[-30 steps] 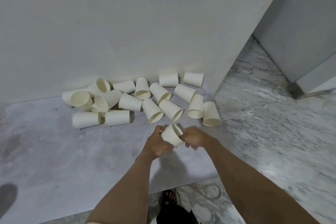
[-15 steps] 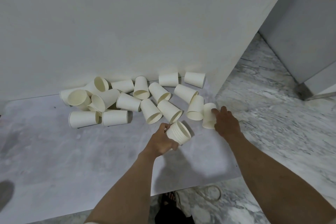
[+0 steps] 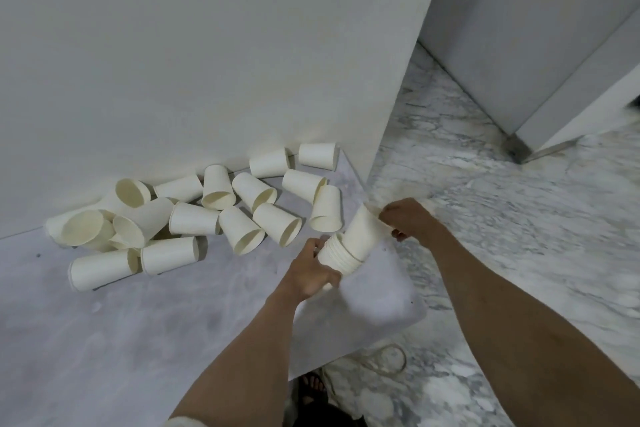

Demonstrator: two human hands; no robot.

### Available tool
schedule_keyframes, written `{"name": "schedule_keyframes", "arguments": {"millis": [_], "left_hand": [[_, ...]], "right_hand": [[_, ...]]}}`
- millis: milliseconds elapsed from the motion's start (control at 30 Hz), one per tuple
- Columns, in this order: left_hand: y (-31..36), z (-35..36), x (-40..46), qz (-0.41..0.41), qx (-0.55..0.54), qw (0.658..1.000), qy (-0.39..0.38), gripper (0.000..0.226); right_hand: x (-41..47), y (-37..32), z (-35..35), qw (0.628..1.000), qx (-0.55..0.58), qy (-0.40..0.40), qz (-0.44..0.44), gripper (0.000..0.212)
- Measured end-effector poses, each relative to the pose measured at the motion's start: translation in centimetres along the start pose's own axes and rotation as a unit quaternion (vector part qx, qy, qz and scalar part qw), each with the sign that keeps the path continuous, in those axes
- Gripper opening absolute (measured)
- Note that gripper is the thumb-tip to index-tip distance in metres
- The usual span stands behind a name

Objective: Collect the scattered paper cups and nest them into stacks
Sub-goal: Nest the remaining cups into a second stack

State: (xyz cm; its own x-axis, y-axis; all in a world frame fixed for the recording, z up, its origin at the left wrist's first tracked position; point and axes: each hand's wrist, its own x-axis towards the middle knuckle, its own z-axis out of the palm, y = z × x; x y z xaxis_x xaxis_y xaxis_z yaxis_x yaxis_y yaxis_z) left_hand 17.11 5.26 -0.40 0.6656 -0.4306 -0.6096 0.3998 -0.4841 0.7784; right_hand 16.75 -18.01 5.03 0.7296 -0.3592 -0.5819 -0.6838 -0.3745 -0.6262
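My left hand (image 3: 313,272) grips a nested stack of cream paper cups (image 3: 337,258), its mouth tilted up and to the right. My right hand (image 3: 407,218) holds a single paper cup (image 3: 363,230) by its base, and the cup's open end sits partly inside the mouth of the stack. Several loose paper cups (image 3: 204,215) lie on their sides on the grey table (image 3: 138,322), spread along the wall from the far left to the table's right corner.
A white wall (image 3: 207,45) rises right behind the cups. The table's right edge (image 3: 412,291) runs close to my hands, with a marbled floor (image 3: 502,218) beyond. A grey door (image 3: 540,28) stands at the upper right. A foot in a sandal (image 3: 313,388) and a cord loop (image 3: 388,360) show below.
My right hand picked up the rightmost loose cup from the table and brought it back to the stack. The left hand stayed near the table's right side with the stack.
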Motion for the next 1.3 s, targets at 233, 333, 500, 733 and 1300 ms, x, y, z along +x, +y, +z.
{"name": "schedule_keyframes", "arguments": {"millis": [233, 333, 500, 733, 1300], "left_hand": [[-0.7, -1.5, -0.1, 0.007, -0.007, 1.000, 0.003, 0.067], [-2.3, -3.1, -0.7, -0.010, -0.058, 0.998, 0.014, 0.073], [-5.0, -4.3, -1.1, -0.020, -0.064, 0.997, 0.028, 0.073], [-5.1, -4.1, -1.4, -0.068, -0.101, 0.991, 0.055, 0.076], [-4.3, 1.4, -4.2, -0.121, -0.157, 0.958, 0.208, 0.075]], "right_hand": [[-0.3, -1.0, 6.8, 0.978, -0.157, -0.123, -0.066, 0.020], [0.7, -2.2, 7.3, 0.981, -0.139, -0.116, -0.069, 0.020], [3.7, -3.9, 7.7, 0.875, -0.421, 0.020, -0.239, 0.049], [6.1, -2.6, 9.7, 0.778, -0.543, -0.030, -0.314, 0.067], [5.6, -4.5, 7.1, 0.974, -0.007, -0.178, -0.143, 0.062]]}}
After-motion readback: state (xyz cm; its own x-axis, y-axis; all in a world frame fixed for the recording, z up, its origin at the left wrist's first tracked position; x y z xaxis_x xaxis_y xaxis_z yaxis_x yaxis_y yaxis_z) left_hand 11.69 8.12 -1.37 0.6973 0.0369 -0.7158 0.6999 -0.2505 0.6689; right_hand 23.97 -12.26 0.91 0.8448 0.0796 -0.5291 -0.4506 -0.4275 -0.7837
